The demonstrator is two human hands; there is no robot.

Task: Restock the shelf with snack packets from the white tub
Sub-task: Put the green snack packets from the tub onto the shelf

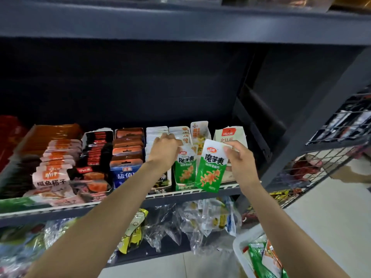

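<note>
Low at lower right, white tub (240, 246); mid-frame, right hand (240, 157) pinches green konjac packet (210, 167) by its top edge, light, limp, slippery; left hand (165, 149) holds back the shelved row, fingers curled.

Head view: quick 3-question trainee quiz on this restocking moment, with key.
1. True or false: the right hand holds a green snack packet.
2. Where is the left hand? A) in the white tub B) on the packets in the display box on the shelf C) hanging idle
3. Fill in: the tub sits at the ____ right of the view.

Key: 1 true; 2 B; 3 lower.
</note>
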